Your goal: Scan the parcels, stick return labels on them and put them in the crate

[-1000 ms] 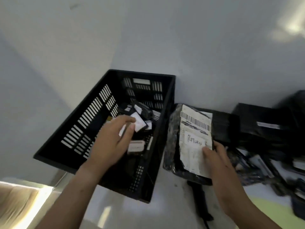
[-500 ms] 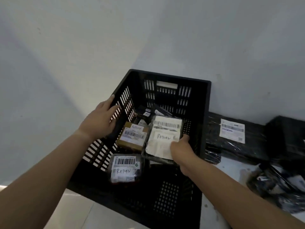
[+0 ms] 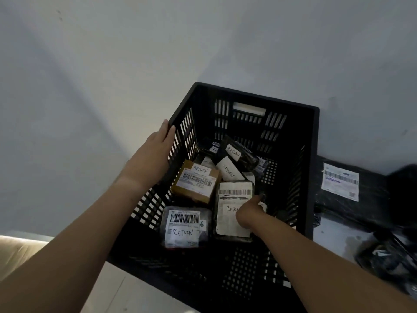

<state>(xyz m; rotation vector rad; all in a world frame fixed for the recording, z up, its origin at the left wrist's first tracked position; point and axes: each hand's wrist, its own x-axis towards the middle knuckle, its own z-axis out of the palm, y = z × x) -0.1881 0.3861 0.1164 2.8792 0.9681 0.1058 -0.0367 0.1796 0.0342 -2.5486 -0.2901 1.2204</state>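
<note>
The left hand lay flat against the outside of the crate's left wall near the top edge, fingers straight and together. The right hand was down inside the crate, well apart from the left, resting on a dark parcel with a long white label marked RETURN. One finger stretched across that label toward the parcel's right edge. The other fingers were hidden behind the hand in the dim light, so I could not tell whether it gripped the parcel or only touched it.

That parcel lay flat on the crate floor, right of centre. Just beside it on the left sat a brown box with a barcode label and a RETURN slip. Nearer the camera lay a dark wrapped parcel, also marked RETURN. More labelled parcels were piled toward the far wall of the crate.

Outside the crate on the right, a black bag with a white shipping label lay on the pale table against the wall.
</note>
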